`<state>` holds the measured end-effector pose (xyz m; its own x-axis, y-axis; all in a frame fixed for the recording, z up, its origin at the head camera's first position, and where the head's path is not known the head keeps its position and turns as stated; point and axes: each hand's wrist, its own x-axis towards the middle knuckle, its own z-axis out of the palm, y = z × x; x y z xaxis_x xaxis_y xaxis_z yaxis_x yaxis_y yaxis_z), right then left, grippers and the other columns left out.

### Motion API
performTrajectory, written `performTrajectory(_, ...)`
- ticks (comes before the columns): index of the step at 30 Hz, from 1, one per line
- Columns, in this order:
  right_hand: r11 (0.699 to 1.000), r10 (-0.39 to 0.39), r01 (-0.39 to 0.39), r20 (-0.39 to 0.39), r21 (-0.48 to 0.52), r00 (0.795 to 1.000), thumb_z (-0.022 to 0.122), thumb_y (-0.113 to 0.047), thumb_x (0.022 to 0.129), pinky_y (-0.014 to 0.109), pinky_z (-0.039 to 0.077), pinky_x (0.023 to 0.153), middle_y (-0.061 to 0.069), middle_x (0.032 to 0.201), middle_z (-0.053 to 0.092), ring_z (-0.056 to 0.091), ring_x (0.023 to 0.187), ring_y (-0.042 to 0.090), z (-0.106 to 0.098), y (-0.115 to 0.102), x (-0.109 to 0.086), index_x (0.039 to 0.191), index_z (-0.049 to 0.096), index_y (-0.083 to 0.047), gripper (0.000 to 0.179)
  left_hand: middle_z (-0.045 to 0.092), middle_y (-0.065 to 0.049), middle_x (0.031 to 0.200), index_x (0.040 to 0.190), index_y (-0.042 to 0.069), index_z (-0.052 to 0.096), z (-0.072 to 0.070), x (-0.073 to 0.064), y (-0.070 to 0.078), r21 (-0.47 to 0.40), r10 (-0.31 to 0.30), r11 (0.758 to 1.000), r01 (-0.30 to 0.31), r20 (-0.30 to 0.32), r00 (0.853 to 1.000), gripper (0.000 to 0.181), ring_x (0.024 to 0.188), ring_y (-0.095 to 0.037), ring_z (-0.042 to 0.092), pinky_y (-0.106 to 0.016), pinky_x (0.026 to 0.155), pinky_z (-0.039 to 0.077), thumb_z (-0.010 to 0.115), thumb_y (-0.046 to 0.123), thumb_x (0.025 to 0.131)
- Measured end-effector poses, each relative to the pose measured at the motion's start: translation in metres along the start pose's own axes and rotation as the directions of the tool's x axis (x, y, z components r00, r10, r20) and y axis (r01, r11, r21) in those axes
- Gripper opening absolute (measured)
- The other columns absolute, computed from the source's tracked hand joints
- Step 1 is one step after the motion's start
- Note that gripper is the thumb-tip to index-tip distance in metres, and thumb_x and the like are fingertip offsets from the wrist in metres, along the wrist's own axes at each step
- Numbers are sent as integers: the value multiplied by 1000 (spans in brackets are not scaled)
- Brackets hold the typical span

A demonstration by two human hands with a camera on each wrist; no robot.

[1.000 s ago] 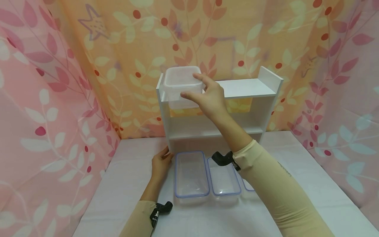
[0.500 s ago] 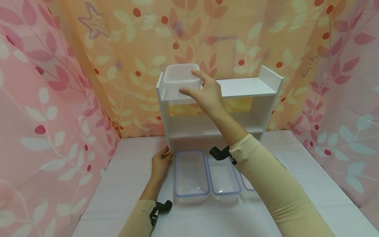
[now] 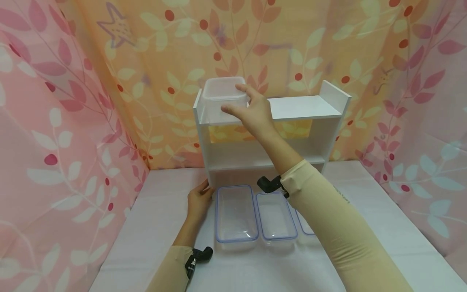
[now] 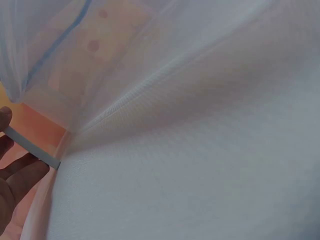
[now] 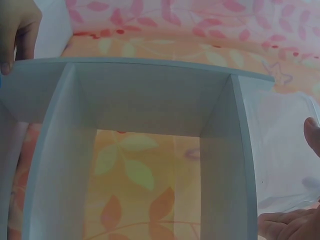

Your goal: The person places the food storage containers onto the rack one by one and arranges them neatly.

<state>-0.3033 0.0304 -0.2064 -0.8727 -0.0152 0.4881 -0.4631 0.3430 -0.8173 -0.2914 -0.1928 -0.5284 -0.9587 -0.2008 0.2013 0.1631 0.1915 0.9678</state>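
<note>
A pale-orange fabric sheet (image 3: 233,44) with cream and rust leaves hangs at twelve o'clock, a purple star outline (image 3: 116,27) towards eleven. A pink leaf-printed fabric sheet (image 3: 69,150) hangs at nine, a mauve-pink leafy fabric sheet (image 3: 427,129) at three; softly lit white cloth (image 3: 255,271) spreads toward six.

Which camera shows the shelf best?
The head view: both sides of the shelf show, though the right arm covers part. The right wrist view is closer but crops it; the left wrist view, only an edge the left hand grips.
</note>
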Motion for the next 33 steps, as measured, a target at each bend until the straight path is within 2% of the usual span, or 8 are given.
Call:
performTrajectory(7, 1000, -4, 4, -1, 19, 1000, 92, -35, 76, 28, 53, 92, -1, 142, 62, 61, 112, 13, 4, 3, 6, 144, 60, -24, 76, 68, -6, 135, 137, 16, 66, -1, -1, 1, 2, 5, 1000, -5, -7, 1000, 44, 111, -21, 71, -25, 77, 60, 76, 20, 94)
performTrajectory(19, 1000, -13, 12, -2, -27, 1000, 91, -38, 77, 27, 51, 95, 0, 143, 61, 60, 112, 13, 6, 4, 10, 147, 57, -24, 79, 69, -5, 134, 137, 17, 67, 1, 0, -1, 4, 9, 1000, -9, -6, 1000, 44, 112, -22, 71, -24, 76, 60, 76, 19, 95)
performTrajectory(26, 997, -3, 5, 24, -75, 1000, 90, -42, 77, 33, 45, 108, -6, 154, 52, 52, 133, 14, 3, 3, 10, 157, 42, -28, 94, 69, -5, 133, 137, 18, 67, -1, 1, -2, 17, 16, 1000, -16, -6, 1000, 44, 112, -23, 71, -24, 76, 59, 77, 21, 94)
performTrajectory(30, 994, -25, 28, 28, -104, 999, 89, -44, 77, 35, 43, 110, -7, 153, 53, 52, 133, 13, -1, 1, 6, 157, 41, -27, 95, 68, -5, 135, 138, 18, 66, -2, 0, -3, 4, 17, 1000, -17, 3, 1000, 45, 113, -24, 71, -26, 78, 60, 77, 21, 94)
performTrajectory(33, 992, -57, 60, 27, -114, 998, 88, -44, 79, 35, 40, 115, -8, 155, 50, 47, 140, 11, -4, 0, 2, 157, 42, -25, 93, 68, -5, 135, 138, 17, 66, -2, 0, -4, -2, 19, 1000, -19, 3, 1000, 45, 112, -23, 71, -26, 78, 60, 76, 21, 94)
